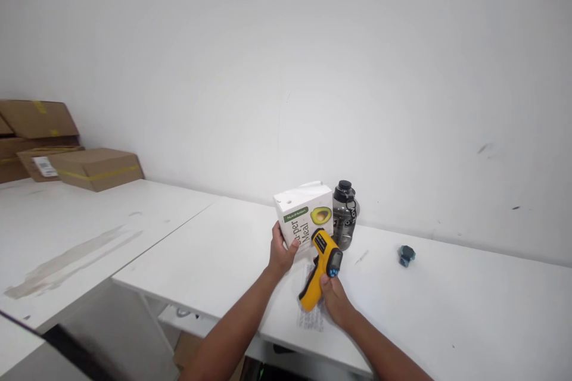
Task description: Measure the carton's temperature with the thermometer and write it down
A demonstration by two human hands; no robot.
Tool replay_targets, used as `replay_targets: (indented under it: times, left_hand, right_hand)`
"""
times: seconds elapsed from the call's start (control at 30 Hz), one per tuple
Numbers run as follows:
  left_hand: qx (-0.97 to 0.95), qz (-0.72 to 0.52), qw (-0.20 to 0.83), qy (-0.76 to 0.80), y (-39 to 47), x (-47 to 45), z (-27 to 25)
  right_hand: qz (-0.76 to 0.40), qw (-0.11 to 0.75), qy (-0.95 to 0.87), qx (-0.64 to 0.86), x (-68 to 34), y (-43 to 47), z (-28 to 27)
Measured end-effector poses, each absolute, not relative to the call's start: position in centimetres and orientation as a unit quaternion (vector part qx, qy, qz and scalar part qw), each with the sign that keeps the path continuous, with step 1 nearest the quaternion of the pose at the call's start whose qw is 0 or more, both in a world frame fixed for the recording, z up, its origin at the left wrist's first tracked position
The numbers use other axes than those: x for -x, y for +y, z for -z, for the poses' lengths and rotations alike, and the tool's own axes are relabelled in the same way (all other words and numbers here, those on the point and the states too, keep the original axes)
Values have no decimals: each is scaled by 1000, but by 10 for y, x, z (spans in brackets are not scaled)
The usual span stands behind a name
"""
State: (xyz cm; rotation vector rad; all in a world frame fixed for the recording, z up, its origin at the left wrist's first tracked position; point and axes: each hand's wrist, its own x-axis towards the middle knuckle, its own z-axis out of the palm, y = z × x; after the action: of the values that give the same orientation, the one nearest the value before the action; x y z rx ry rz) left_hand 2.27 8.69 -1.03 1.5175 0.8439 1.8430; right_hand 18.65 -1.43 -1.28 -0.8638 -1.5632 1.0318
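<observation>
Hands: right hand (334,300) aims yellow thermometer gun (320,268) up-left at box (304,218).

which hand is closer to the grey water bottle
Right. The right hand, holding the yellow infrared thermometer, sits just below the water bottle. The left hand grips the white box on its far side.

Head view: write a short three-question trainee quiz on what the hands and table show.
1. True or false: the right hand holds the yellow thermometer gun.
2. What does the left hand grip?
A. the dark water bottle
B. the white meal box
C. the small blue object
3. Fill in: under the gun, a printed ____ lies on the white table.

Key: 1 true; 2 B; 3 paper sheet.
</observation>
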Motion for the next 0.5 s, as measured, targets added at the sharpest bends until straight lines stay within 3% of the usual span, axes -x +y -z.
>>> replay_targets:
  times: [0.2, 0.4, 0.5]
  left_hand:
    - [-524, -718, 318, 330, 87, -23, 7]
    - [-425, -754, 336, 372, 90, -20, -6]
    - [-369, -766, 355, 389, 95, -16, -9]
  right_hand:
    - [-330, 544, -669, 384, -183, -10, 25]
    - [-131, 603, -596, 513, -207, -1, 15]
    - [-90, 612, -560, 552, -219, 1, 4]
